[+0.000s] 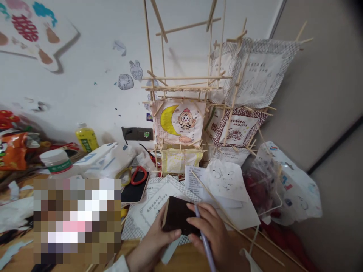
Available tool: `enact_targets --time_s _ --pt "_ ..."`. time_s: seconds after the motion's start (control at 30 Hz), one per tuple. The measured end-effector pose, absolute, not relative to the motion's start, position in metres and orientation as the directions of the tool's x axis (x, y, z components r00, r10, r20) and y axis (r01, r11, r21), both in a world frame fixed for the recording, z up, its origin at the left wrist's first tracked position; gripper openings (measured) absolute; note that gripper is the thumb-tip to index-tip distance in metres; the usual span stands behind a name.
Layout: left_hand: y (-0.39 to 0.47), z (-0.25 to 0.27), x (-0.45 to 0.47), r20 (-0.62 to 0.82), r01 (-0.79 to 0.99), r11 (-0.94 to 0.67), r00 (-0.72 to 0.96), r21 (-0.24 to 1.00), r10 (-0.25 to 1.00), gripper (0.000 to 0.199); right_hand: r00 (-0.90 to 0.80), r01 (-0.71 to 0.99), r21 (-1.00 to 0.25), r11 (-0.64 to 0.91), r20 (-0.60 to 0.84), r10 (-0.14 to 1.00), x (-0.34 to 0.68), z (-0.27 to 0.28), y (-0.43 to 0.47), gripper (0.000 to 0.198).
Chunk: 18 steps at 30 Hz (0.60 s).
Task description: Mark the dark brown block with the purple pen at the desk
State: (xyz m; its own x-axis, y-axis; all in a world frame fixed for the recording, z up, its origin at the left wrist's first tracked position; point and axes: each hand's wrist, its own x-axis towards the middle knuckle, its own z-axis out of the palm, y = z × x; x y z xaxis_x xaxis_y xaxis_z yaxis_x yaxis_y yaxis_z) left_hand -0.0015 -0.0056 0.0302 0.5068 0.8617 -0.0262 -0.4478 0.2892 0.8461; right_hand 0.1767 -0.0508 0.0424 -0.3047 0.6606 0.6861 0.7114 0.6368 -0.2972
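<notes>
My left hand [161,232] is closed round the left and lower side of a small dark brown box-shaped object [181,214]. Its thumb lies along the near edge. My right hand [211,228] grips a light purple pen [204,241], which slants up across the box's right side. Right-hand fingertips touch the box's dark face. Under both hands lies a sheet of paper [151,204] with a crosshatched border and handwriting. A narrow pale strip [171,250] shows below the box. What the box is, I cannot tell.
Behind stands a wooden-stick frame [187,78] hung with drawn panels. Loose sticks [252,240] cross the right side. Red-handled scissors [138,175] lie on a dark phone [134,190]. At left are a white-capped bottle [55,160] and a yellow bottle [86,136]. Plastic bags [295,181] lie right.
</notes>
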Motion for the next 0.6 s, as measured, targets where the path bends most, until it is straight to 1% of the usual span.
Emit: enact_targets --time_s 0.07,0.13,0.23,0.43,0.5,0.6 --pt "-0.004 0.025 0.000 -0.011 -0.443 0.243 0.464 0.863 0.886 0.075 -0.345 0.738 -0.216 0.639 0.694 0.632 0.175 0.039 -0.052 0.024" --pt "-0.001 0.018 0.002 0.010 -0.419 0.193 0.437 0.887 0.899 0.074 -0.344 0.767 -0.170 0.619 0.706 0.619 0.173 0.035 -0.052 0.020" --pt "0.003 0.009 0.004 0.042 -0.355 0.108 0.391 0.929 0.919 0.072 -0.297 0.795 -0.171 0.582 0.727 0.619 0.168 0.030 -0.051 0.014" --pt "0.003 0.017 0.006 0.036 -0.266 0.034 0.255 0.963 0.966 0.071 -0.242 0.843 -0.155 0.514 0.745 0.622 0.161 0.028 -0.051 0.024" --pt "0.001 0.022 0.007 0.062 -0.222 -0.013 0.214 0.975 0.975 0.069 -0.235 0.853 -0.146 0.501 0.750 0.618 0.159 0.026 -0.049 0.026" --pt "0.001 0.023 0.007 0.093 -0.145 -0.064 0.204 0.987 0.975 0.070 -0.202 0.861 -0.133 0.490 0.795 0.571 0.156 0.022 -0.047 0.026"
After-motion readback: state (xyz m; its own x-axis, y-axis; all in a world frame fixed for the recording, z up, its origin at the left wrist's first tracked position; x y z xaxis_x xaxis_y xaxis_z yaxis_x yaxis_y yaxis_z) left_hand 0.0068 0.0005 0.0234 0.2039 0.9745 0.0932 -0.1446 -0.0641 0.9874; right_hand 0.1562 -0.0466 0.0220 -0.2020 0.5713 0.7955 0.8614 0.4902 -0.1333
